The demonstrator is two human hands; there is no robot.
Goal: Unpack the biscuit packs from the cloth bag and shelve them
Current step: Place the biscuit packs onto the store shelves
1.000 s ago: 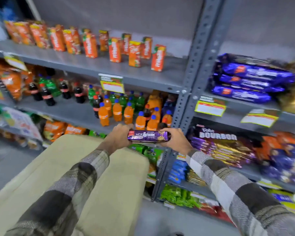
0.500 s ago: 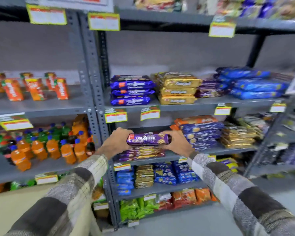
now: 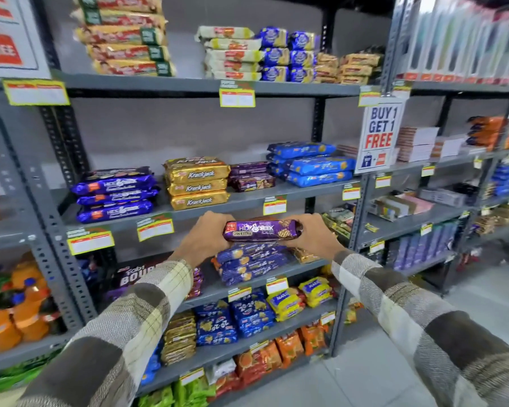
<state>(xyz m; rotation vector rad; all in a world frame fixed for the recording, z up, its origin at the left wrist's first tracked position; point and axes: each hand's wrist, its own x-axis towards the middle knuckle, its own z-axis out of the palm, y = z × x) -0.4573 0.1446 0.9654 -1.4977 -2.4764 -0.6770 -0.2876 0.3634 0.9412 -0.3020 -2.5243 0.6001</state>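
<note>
Since half a second ago the biscuit pack [image 3: 262, 230] has shifted to the right along the rack, from in front of the purple packs [image 3: 147, 276] to above a stack of blue packs [image 3: 249, 261]. In the head view it lies level between both hands. The left hand [image 3: 206, 239] grips its left end and the right hand [image 3: 313, 236] its right end, fingers curled round it. The pack sits just under the edge of the shelf [image 3: 244, 201] that carries the gold packs [image 3: 199, 186].
</note>
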